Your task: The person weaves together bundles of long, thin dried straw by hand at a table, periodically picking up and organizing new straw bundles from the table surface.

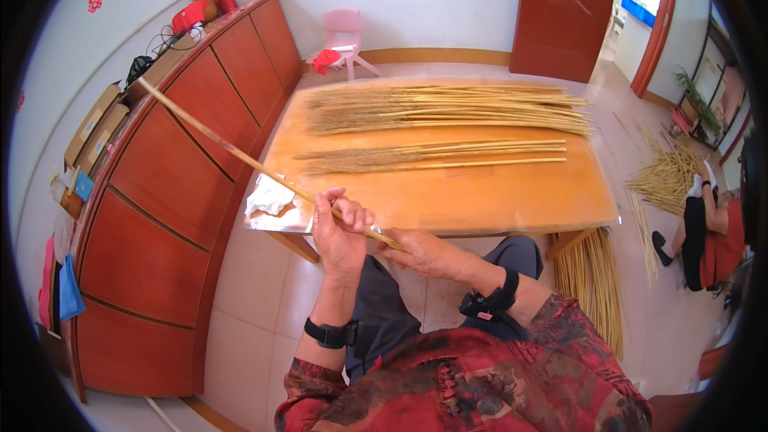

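Note:
One long, thin dried stalk (pixel 216 138) runs slantwise from the upper left down to my lap in front of the table. My left hand (pixel 338 232) is turned palm up, its fingers curled round the stalk partway along. Closer to my body, my right hand (pixel 420 252) grips the stalk near its lower end. On the wooden table (pixel 480 196) lie a thick bundle of similar stalks with bushy tips (pixel 480 108) at the far side and a smaller row (pixel 472 152) nearer me. A crumpled white cloth (pixel 270 195) sits at the table's left corner, beside the held stalk.
A long red-brown cabinet (pixel 152 216) lines the left side, with boxes on top. Under the table's right end rests another stalk bundle (pixel 592 288). At right, a seated person (pixel 716 232) is beside a stalk heap (pixel 670 174). A pink chair (pixel 342 36) stands behind the table.

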Action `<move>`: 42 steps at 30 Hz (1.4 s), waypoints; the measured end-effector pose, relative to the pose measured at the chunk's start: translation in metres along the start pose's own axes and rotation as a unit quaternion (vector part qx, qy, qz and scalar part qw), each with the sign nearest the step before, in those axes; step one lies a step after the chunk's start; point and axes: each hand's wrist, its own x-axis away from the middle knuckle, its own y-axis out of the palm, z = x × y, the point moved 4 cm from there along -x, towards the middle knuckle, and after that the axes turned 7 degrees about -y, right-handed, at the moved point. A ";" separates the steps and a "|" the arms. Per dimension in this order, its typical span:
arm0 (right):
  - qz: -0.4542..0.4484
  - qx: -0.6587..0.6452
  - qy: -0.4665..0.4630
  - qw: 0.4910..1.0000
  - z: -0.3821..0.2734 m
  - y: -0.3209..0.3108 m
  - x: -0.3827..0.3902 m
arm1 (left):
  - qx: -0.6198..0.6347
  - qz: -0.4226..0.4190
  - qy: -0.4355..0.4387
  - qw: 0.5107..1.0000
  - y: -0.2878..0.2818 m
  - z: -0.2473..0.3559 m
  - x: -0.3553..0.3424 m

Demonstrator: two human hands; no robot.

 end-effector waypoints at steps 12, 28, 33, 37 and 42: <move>0.084 0.310 -0.022 0.947 0.038 -0.041 0.064 | 0.032 0.174 0.089 0.980 -0.049 0.062 -0.028; 0.195 0.121 0.182 0.956 0.049 -0.098 0.136 | 0.044 0.155 0.131 0.978 -0.066 0.083 -0.037; 0.299 0.250 0.151 0.908 0.048 -0.114 0.154 | 0.052 0.183 0.104 0.976 -0.074 0.072 -0.047; 0.360 0.386 0.125 0.840 0.011 -0.131 0.143 | 0.061 0.186 0.083 0.977 -0.076 0.063 -0.048; 0.384 0.467 0.140 0.784 -0.015 -0.153 0.137 | 0.001 0.229 0.049 0.972 -0.073 0.038 -0.049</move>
